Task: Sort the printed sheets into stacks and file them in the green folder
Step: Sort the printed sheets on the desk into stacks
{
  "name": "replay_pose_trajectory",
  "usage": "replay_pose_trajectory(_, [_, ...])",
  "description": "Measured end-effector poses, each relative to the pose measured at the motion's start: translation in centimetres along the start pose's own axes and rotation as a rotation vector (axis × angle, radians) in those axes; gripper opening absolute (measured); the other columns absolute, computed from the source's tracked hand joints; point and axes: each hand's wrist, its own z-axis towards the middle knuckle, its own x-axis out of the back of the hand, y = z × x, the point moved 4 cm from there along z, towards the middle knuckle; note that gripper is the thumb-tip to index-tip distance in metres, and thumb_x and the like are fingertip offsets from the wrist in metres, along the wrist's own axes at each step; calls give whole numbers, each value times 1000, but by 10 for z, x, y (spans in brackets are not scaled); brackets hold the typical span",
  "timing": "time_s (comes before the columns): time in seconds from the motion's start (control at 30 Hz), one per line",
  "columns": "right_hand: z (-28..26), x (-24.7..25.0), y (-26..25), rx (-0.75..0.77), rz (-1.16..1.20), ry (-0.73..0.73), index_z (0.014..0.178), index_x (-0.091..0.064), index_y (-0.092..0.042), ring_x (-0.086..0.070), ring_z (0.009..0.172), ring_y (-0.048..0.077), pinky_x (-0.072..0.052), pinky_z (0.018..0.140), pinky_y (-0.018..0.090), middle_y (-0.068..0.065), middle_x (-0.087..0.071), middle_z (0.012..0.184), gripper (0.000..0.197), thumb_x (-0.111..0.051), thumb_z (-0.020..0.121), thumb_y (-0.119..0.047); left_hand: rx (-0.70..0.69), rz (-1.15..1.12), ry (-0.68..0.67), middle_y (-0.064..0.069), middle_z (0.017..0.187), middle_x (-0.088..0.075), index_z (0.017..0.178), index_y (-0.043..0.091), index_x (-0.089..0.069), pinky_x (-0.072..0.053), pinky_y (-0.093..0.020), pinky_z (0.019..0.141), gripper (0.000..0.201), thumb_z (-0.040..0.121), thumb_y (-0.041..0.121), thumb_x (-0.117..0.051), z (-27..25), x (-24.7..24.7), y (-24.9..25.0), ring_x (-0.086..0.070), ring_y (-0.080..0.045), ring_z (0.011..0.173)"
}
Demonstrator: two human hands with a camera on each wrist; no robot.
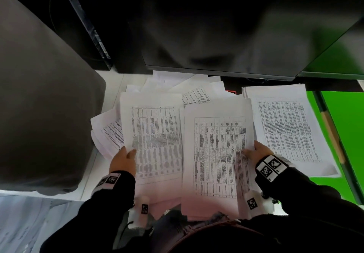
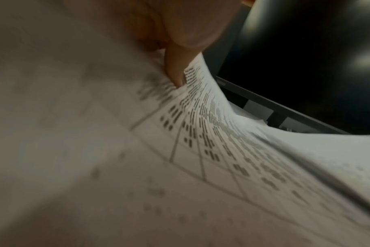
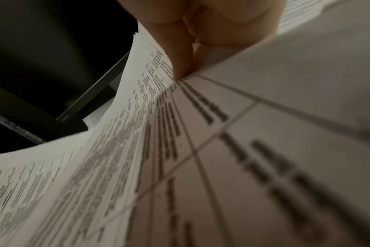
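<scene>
gripping printed sheets (image 1: 218, 154) in both hands, text blurred, fingers underneath hidden

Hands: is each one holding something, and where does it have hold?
Yes. The left hand pinches a printed sheet at its left edge; the right hand pinches a second bundle at its right edge.

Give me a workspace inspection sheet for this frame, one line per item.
Surface: white desk, mostly papered.
Job's things: neat stack partly on green folder; held left sheets; held right sheets.
Clutter: loose sheets fanned behind.
Grippers: left hand and right hand each pinch a sheaf.
Cables: dark cable, far left.
Surroundings: black monitor; grey chair back.
</scene>
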Motion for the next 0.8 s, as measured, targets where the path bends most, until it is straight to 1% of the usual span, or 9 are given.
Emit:
replay_pose_trajectory(0.07, [0,5,4,-3,19,34,121,-54,-6,-53,85,20,-40,78,26,14,-64,114,33,-55,91,-19,-64,161,47,-24,114,-55,105,-4,-57,-38,-41,93,32,94,25,-49,11,12,2,-51,-39,110])
replay_pose_trajectory(0.13, [-2,8,7,-16,35,55,120,-54,-5,-52,83,19,-39,77,26,13,-64,112,31,-54,92,-18,-125,271,97,-23,124,-50,108,-4,-60,-36,-41,101,34,89,25,-57,22,20,6,-46,-40,114])
replay_pose_trajectory(0.2, [-2,9,10,-23,32,57,120,-55,-5,-52,84,20,-39,78,26,13,-65,112,31,-54,92,-18,-156,208,69,-19,124,-52,109,-1,-63,-38,-37,101,33,86,24,-60,30,21,11,-50,-36,114])
replay_pose_trajectory(0.27, [-3,9,11,-30,34,61,119,-55,-5,-56,87,23,-41,80,28,14,-65,113,31,-55,91,-19,-189,60,-34,-19,103,-64,93,0,-68,-45,-32,81,23,85,20,-61,35,17,19,-61,-29,93])
replay_pose_trajectory(0.33, [-4,8,13,-41,51,63,119,-55,-6,-57,88,24,-42,80,30,14,-65,112,31,-55,91,-19,-187,22,-102,-17,83,-66,79,3,-66,-39,-26,65,19,85,20,-62,37,12,25,-58,-21,74])
replay_pose_trajectory(0.4, [-5,6,13,-40,50,64,119,-55,-6,-54,84,21,-41,77,28,13,-65,111,31,-54,92,-20,-141,74,-114,-11,78,-61,76,10,-63,-33,-23,58,19,87,25,-60,36,8,26,-51,-19,70])
replay_pose_trajectory(0.57, [-5,5,15,-56,26,61,119,-55,-6,-54,82,22,-39,74,25,10,-63,99,31,-54,92,-21,-158,73,-98,-7,71,-54,70,6,-57,-35,-27,63,28,87,27,-60,19,-5,35,-52,-23,72])
replay_pose_trajectory(0.7, [-3,7,12,-75,-73,39,121,-53,0,-56,92,28,-37,76,26,17,-63,115,36,-54,92,-22,-283,246,-97,-1,67,-44,60,9,-47,-31,-28,65,36,87,29,-61,4,-5,35,-47,-22,70])
replay_pose_trajectory(0.8, [-2,13,10,-72,-78,38,120,-52,0,-48,82,21,-35,74,25,16,-62,106,35,-53,93,-22,-279,341,-128,-2,69,-49,71,6,-58,-32,-27,65,29,87,30,-60,1,2,25,-51,-23,73])
